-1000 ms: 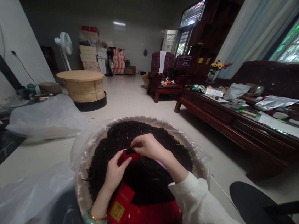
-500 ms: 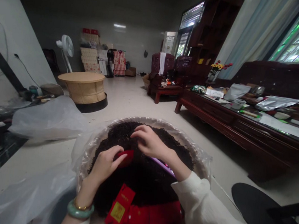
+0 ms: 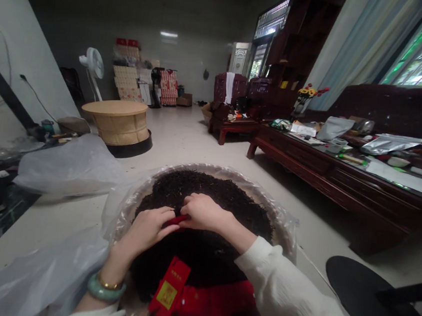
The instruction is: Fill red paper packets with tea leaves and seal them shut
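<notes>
My left hand (image 3: 151,224) is closed on a small red packet (image 3: 179,219), held just above a heap of dark dried leaves that look like loose tea (image 3: 226,192). My right hand (image 3: 205,211) meets the packet at its right end, fingertips curled in against it; those fingers partly hide the packet. Below, a red packet with a yellow label (image 3: 176,277) lies at the near side of the container. More red packets (image 3: 214,304) are piled beside it in shadow.
A wide round container lined with clear plastic (image 3: 283,221) holds the leaves. Plastic sheeting (image 3: 70,166) spreads on the left floor. To the right are a black round base (image 3: 352,283) and a cluttered dark wooden table (image 3: 326,175). A round drum-like table (image 3: 115,118) stands ahead.
My right hand has come down and left from above the leaves to meet the red packet. The packet now appears tilted more level. The purple-edged thing under my right arm is out of sight.
</notes>
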Available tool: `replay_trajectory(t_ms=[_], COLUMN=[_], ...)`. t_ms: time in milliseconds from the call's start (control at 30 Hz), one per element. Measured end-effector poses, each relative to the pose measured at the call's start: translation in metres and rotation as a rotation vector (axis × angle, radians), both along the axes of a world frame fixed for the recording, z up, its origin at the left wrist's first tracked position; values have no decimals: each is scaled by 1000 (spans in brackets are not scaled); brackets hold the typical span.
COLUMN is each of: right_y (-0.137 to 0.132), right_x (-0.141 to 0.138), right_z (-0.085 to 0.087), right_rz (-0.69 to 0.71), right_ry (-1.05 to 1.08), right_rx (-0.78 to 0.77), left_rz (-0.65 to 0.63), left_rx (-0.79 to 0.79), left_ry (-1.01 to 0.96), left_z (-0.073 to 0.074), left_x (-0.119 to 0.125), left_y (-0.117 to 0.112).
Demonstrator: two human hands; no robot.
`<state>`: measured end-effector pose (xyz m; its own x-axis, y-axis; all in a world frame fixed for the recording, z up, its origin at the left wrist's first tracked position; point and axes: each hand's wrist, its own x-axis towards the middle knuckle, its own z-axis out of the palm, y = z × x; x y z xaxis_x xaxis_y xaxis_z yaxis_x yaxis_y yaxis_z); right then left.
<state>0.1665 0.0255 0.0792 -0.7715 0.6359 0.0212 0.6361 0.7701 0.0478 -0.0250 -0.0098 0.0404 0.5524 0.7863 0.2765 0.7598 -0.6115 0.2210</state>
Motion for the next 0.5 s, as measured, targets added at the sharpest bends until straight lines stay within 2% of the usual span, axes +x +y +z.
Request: replay_trajectory(t_ms=[133,333,500], right_y=[-5,-12,-5], right_x=[-4,2,-3], right_z=[-1,4,1], right_rz=[-21,-37,-18], right_ry=[-28,103,42], right_rx=[-8,56,-101], left_rz=[40,110,85], left_rx=[-27,-37,-87], left_ry=[15,8,-140], left_z=[1,4,-1], left_x=[5,4,6], left_y=[-3,-7,-5])
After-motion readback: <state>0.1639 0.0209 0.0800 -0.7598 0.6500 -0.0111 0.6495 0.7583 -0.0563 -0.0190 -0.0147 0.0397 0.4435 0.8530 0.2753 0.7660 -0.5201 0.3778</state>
